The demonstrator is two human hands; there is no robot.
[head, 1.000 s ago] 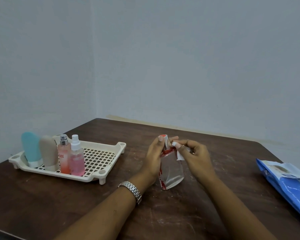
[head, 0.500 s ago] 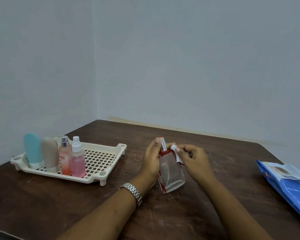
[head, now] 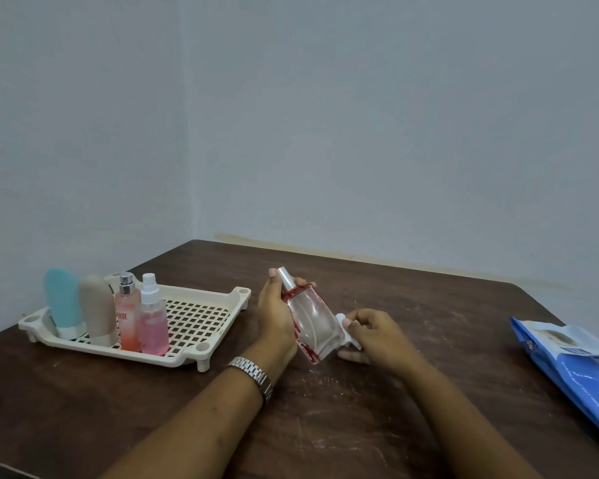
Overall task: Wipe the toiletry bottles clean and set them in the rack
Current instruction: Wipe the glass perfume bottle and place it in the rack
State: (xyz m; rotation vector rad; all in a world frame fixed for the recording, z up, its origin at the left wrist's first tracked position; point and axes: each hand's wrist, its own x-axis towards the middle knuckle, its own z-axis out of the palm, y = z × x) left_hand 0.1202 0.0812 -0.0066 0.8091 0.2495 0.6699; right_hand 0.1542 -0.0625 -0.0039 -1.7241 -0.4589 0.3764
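Observation:
A clear glass bottle (head: 310,319) with red markings and a silver spray top is tilted over the table's middle, gripped from the left by my left hand (head: 274,314). My right hand (head: 372,335) pinches a small white wipe (head: 347,328) against the bottle's lower right side. The cream slotted rack (head: 201,314) stands at the left. In its left end stand a teal tube (head: 62,304), a beige tube (head: 97,309), a peach spray bottle (head: 128,314) and a pink spray bottle (head: 152,319), all upright.
A blue wipes pack (head: 578,368) lies at the table's right edge. The dark wooden table (head: 325,426) is scuffed and meets pale walls at the back and left. A metal watch (head: 253,373) is on my left wrist.
The bottle has tilted further, its top leaning left. My right hand with the wipe has slid from the neck down to the lower right side.

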